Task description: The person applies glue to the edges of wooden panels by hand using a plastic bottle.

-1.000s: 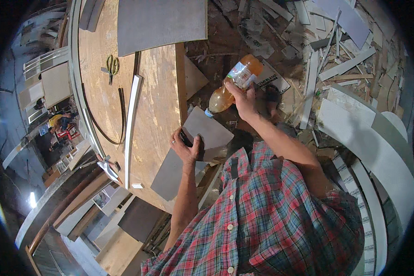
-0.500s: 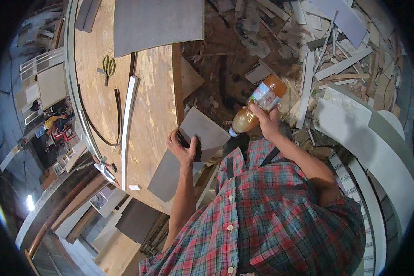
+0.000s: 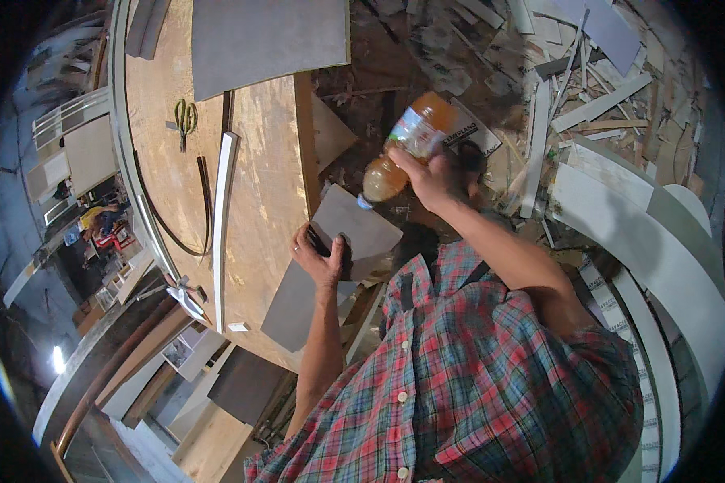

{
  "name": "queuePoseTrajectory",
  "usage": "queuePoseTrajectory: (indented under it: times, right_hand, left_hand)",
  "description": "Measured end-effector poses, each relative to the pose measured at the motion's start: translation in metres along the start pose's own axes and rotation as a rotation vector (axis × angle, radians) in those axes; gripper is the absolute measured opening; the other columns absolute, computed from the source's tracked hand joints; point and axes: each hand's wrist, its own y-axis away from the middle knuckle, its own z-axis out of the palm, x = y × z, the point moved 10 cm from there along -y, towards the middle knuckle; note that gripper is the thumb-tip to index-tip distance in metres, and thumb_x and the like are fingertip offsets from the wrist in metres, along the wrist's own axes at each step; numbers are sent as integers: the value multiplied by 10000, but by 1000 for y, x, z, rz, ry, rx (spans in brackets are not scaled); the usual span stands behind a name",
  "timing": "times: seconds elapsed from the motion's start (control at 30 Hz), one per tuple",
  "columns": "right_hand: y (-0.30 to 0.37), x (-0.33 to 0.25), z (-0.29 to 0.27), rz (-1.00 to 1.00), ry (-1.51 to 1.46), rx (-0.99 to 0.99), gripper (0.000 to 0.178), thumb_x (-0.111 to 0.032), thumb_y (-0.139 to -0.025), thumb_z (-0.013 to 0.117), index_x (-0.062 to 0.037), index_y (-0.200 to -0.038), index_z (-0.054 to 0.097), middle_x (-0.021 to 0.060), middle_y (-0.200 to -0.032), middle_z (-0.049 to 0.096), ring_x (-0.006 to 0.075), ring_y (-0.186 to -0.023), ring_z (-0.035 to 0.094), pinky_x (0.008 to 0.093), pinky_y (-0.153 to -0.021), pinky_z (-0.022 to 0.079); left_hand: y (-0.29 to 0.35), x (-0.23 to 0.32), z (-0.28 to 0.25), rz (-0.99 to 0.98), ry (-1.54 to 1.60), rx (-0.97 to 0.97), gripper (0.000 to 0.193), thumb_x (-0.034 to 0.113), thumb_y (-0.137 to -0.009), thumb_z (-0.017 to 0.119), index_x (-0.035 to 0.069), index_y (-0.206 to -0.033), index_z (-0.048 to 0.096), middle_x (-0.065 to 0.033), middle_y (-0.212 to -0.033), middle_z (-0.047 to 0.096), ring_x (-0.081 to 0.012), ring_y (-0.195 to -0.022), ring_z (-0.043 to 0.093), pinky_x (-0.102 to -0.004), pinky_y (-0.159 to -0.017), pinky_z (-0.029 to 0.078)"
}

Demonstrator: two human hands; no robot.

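Observation:
My right hand [image 3: 435, 179] is wrapped round a clear plastic bottle [image 3: 387, 175] of amber liquid. The bottle slants, its blue cap pointing down and toward me, its wide base up and away. Beside the bench corner, my left hand [image 3: 319, 256] lies at a small grey board [image 3: 361, 233], fingers curled and thumb apart. Something dark shows between that thumb and the fingers, too shadowed to name. Another grey board [image 3: 294, 310] slopes just below this hand.
On the wooden bench [image 3: 258, 177] lie a large grey panel [image 3: 270, 40], scissors [image 3: 185, 119], a white strip [image 3: 225, 233] and a bent black strip [image 3: 204, 201]. Offcuts [image 3: 604, 105] litter the floor at far right. White curved panels [image 3: 644, 217] stand to my right.
My right hand has carried the bottle left and away from me, nearer the bench. The left hand has stayed in place.

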Motion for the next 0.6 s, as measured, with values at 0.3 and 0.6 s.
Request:
queuePoseTrajectory:
  times: [0.3, 0.6]
  right_hand:
    - [68, 49, -94, 48, -18, 10, 287, -139, -857, 742, -26, -1086, 612, 37, -1027, 661, 122, -944, 634, 304, -820, 509]
    - [34, 23, -65, -1, -112, 62, 263, -190, -849, 750, -38, -1049, 671, 28, -999, 693, 132, -905, 653, 305, -826, 506]
  left_hand:
    - [-3, 4, -1, 29, -17, 2, 701, 428, -734, 773, 24, -1251, 528, -196, -1177, 549, -377, -1129, 491, -488, -982, 382]
    - [-2, -3, 0, 7, 21, 12, 722, 444, -724, 781, 36, -1264, 526, -193, -1201, 530, -384, -1155, 461, -501, -1003, 361]
